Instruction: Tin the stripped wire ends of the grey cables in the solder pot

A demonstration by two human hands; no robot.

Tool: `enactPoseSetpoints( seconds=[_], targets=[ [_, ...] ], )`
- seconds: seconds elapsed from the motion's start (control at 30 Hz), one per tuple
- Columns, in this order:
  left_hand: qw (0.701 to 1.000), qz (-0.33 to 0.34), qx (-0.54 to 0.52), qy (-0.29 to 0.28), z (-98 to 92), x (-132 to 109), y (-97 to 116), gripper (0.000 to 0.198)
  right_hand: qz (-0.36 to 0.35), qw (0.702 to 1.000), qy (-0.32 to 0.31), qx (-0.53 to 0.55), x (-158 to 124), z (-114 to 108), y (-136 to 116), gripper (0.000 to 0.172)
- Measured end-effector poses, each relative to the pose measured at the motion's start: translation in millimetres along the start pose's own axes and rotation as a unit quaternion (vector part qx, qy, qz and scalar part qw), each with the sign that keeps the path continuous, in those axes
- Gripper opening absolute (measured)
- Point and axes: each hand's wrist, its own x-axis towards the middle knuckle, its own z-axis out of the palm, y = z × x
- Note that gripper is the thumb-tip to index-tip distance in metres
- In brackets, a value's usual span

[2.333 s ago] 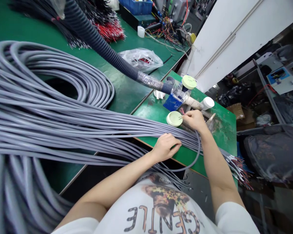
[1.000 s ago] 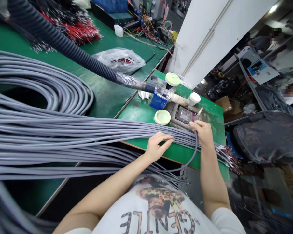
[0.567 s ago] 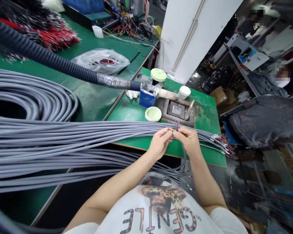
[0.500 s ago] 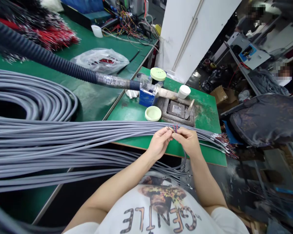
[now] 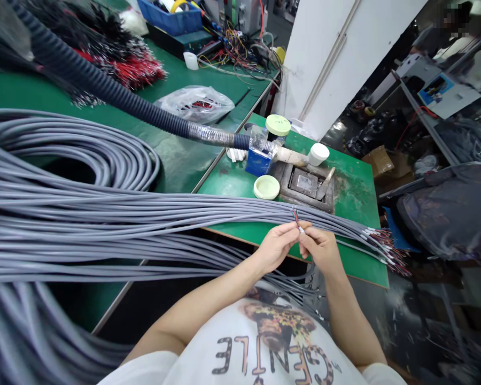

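Item: left hand (image 5: 276,247) and right hand (image 5: 320,248), fingers closed in a tight pinch, together holding one grey sheathed cable end (image 5: 301,229), its thin red and dark cores (image 5: 295,215) poking up between them. Item: long bundle of grey sheathed cables (image 5: 144,214) across a green-topped workbench (image 5: 356,256). Beyond: square grey metal tray (image 5: 304,184), pale green round lid (image 5: 266,187), black corrugated hose (image 5: 104,91). Room: white pillar (image 5: 324,53).
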Motion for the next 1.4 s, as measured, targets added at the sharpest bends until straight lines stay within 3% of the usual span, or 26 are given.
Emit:
enactPoseSetpoints(
  seconds=[0.1, 0.2, 0.27, 0.4, 0.8, 1.07, 1.4],
  targets=[
    [0.996, 0.036, 0.057, 0.058, 0.0, -1, 3, 0.03, -0.012, 0.997, -0.012, -0.079, 1, -9, -1, 0.029],
    [0.983, 0.08, 0.123, 0.107, 1.2, -1, 8, 0.02, -0.057, 0.983, 0.07, -0.157, 1, -19, -5, 0.016],
    [0.98, 0.086, 0.147, 0.107, 3.8, -1, 10, 0.019, -0.088, 0.977, 0.106, -0.164, 2, -25, -9, 0.012],
    [0.977, 0.085, 0.172, 0.091, 10.7, -2, 10, 0.021, -0.116, 0.979, 0.076, -0.152, 7, -27, -17, 0.014],
    [0.98, 0.073, 0.168, 0.073, 14.1, -3, 6, 0.021, -0.108, 0.988, 0.074, -0.084, 21, -21, -20, 0.01],
    [0.983, 0.121, 0.099, 0.1, 12.6, 2, 0, 0.027, -0.131, 0.976, 0.162, -0.058, 21, -11, -11, 0.005],
    [0.969, 0.154, 0.157, 0.111, 12.5, 1, -4, 0.029, -0.076, 0.991, 0.072, -0.08, 25, -17, -15, 0.013]
  ],
)
